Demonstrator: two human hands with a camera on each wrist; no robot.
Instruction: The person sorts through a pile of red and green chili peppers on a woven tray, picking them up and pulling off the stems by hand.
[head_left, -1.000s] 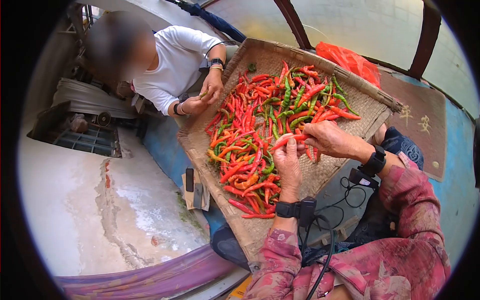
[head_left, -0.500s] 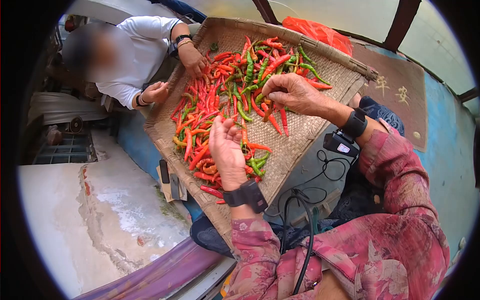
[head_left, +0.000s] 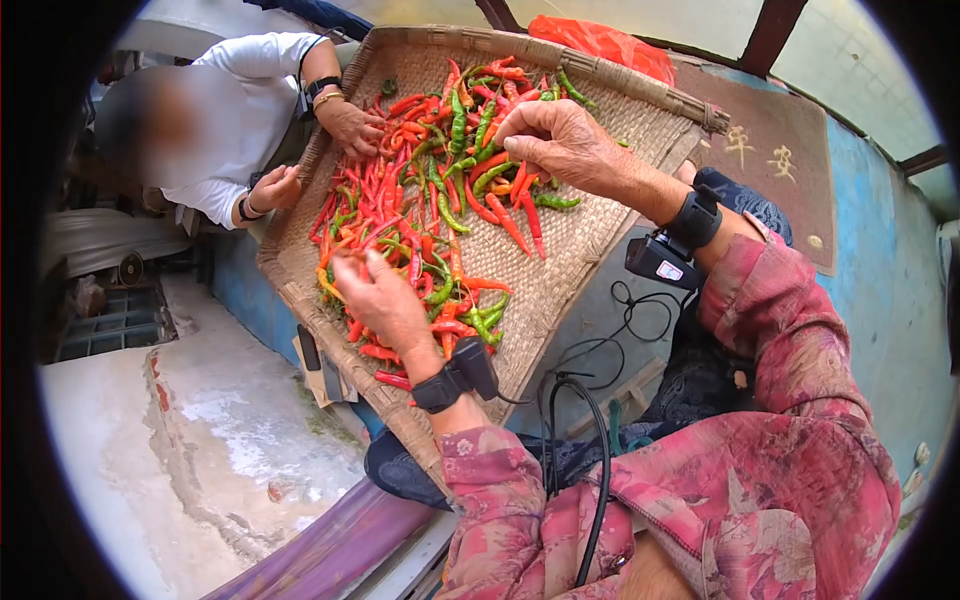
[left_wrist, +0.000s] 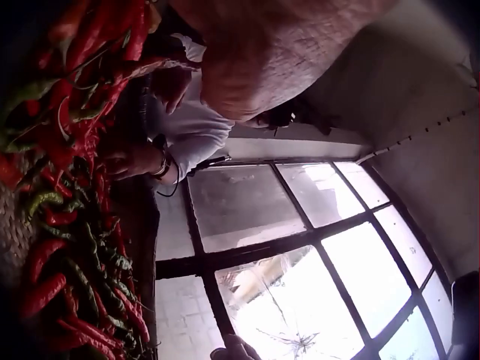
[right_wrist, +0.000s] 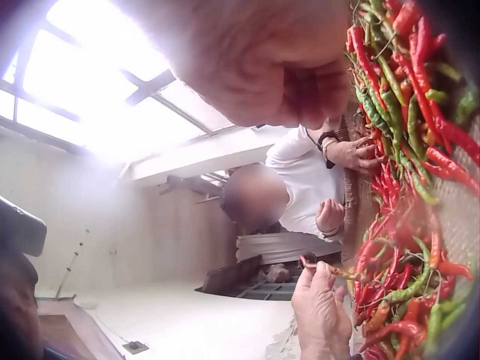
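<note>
Red, green and orange chili peppers (head_left: 400, 190) lie heaped on a woven bamboo tray (head_left: 570, 225). My left hand (head_left: 388, 305) is over the heap's near left part. In the right wrist view its thumb and fingers pinch a thin orange-red chili pepper (right_wrist: 341, 272) with a dark end. My right hand (head_left: 570, 150) hovers above the right part of the heap, fingers curled in toward the thumb. Nothing shows in its grasp in the right wrist view, where the curled fingers (right_wrist: 319, 86) are in shadow.
Across the tray a person in a white top (head_left: 245, 110) has one hand (head_left: 355, 128) on the peppers and the other (head_left: 275, 187) by the rim. A red plastic bag (head_left: 605, 48) lies behind the tray. Black cables (head_left: 600, 420) hang beside my lap. A brown mat (head_left: 790, 170) lies at right.
My hands, together at a red pepper a second ago, have parted. The left moved left over the heap and now pinches a pepper; the right stays raised. The other person's hand reached onto the peppers.
</note>
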